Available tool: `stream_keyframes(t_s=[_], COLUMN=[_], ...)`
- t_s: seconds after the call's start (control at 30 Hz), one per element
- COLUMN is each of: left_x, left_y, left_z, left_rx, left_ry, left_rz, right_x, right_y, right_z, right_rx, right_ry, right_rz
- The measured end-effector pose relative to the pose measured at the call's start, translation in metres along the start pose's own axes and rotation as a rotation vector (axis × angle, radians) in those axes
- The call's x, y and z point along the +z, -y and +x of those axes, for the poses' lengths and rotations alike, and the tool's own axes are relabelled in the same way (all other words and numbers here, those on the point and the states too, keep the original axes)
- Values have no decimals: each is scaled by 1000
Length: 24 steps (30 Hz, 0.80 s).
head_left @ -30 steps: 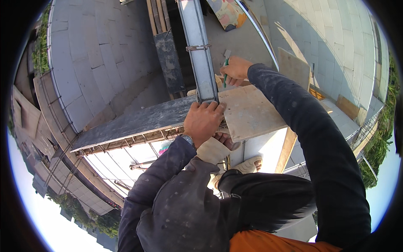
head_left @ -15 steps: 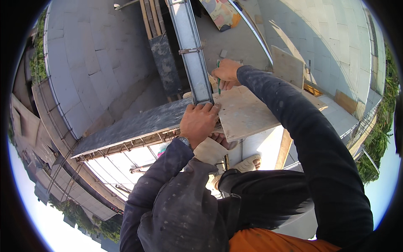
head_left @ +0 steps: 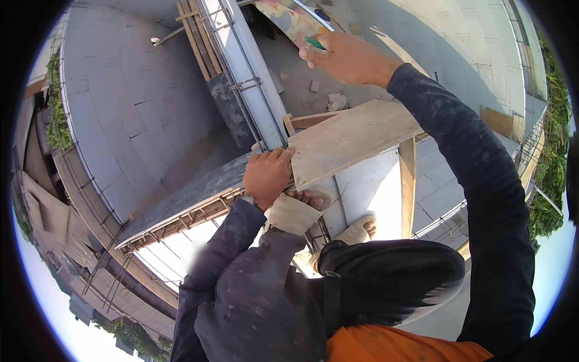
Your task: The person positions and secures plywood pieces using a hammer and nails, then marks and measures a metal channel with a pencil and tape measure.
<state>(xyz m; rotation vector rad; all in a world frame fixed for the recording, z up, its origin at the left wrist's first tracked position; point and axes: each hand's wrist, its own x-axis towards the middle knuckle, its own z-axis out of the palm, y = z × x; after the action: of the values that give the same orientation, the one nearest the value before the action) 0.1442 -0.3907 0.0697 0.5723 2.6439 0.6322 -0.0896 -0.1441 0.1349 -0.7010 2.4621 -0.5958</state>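
Note:
My right hand [head_left: 347,57] is closed around a slim green pencil [head_left: 313,42], raised beyond the far edge of a bare plywood board [head_left: 356,142]. Most of the pencil is hidden in the fist. My left hand [head_left: 267,178] has its fingers curled at the board's left corner, where a dark panel [head_left: 199,181] and a pale beam with steel bars [head_left: 244,72] meet. What lies under its fingertips is hidden. The board lies across the corner, over a bright lower surface.
My sandalled feet, one sandal [head_left: 356,232] among them, stand close below the board. A wooden post [head_left: 408,187] rises beside its right end. Exposed rebar [head_left: 181,223] lines the dark panel's near edge. Deep drops open beyond the beam; wooden poles [head_left: 199,39] lie at the upper left.
My right hand has lifted off the board's far edge with the pencil and moved up and away. My left hand stays at the corner. The view has shifted, and an upright panel no longer shows.

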Motion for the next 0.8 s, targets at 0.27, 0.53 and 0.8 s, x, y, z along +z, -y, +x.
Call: stream_keyframes(t_s=[0.27,0.53,0.8], left_x=[-7,1,-39], left_y=[-5,-15,-8], left_z=[-1,1,5], left_rx=[33,-127,61], left_ry=[-4,77,-262], left_rz=[-69,-72,-70], right_x=[-29,6,-47], right_y=[44,42,97], right_z=[-180,-199,-205], right_rx=[-12,-37,34], right_ry=[-22,-207,-224], right_rz=[-151,-372,-411])
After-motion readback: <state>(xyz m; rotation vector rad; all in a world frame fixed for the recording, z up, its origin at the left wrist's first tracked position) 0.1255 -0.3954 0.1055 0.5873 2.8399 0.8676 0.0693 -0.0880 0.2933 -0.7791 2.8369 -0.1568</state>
